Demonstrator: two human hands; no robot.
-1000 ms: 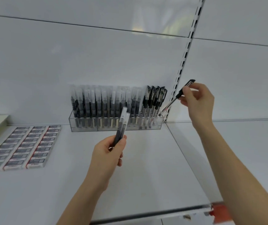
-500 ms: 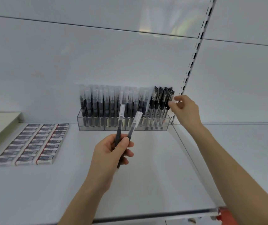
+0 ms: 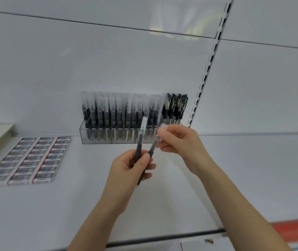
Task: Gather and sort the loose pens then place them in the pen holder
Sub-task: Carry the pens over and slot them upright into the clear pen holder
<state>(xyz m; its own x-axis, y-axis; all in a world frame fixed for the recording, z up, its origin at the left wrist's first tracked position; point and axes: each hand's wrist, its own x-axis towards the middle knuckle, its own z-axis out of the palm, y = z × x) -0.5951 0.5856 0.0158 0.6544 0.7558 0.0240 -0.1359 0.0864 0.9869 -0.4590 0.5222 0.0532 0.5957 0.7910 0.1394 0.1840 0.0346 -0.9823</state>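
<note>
pens [image 3: 140,142], two of them – where are they?

upright in the left hand [image 3: 128,171], fanned in a narrow v above the white shelf [image 3: 72,205]. its fingers are curled round the dark, slim barrels, and the frosted caps stick out on top.

and the right hand [image 3: 180,144]?

thumb and fingertips pinch the frosted cap of the right-side pen, the other fingers loosely bent.

the pen holder [image 3: 108,139]?

a long clear plastic trough against the back wall, behind the hands. it's packed with standing frosted-cap pens [image 3: 119,109], plus a few black-capped pens [image 3: 176,105] with clips at its right end. the held caps overlap its front.

anything else around?

flat little boxes [image 3: 27,158] in three neat rows at the left, a slotted metal upright [image 3: 208,69] on the glossy wall, a red strip [image 3: 293,230] low at the right.
</note>
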